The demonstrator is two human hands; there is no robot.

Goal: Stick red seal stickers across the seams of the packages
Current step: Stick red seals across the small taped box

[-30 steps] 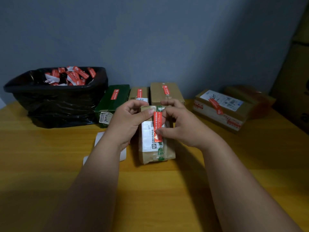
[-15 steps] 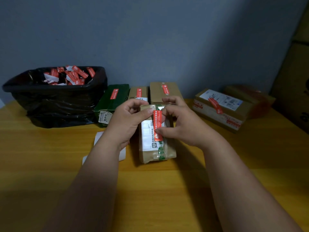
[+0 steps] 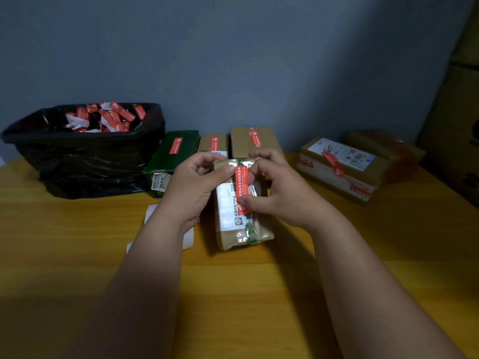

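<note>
Left hand (image 3: 193, 186) and right hand (image 3: 278, 189) pinch a glossy red sticker (image 3: 242, 189) onto the seemingly tape-wrapped cardboard package (image 3: 242, 224)

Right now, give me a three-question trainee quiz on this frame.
1. True or false: the green box already carries a red sticker.
2. What sits in the black bin? A) red and white sticker scraps B) tape rolls C) scissors
3. Fill in: the left hand and right hand press a red sticker onto the taped ____.

Key: 1 true; 2 A; 3 package.
</note>
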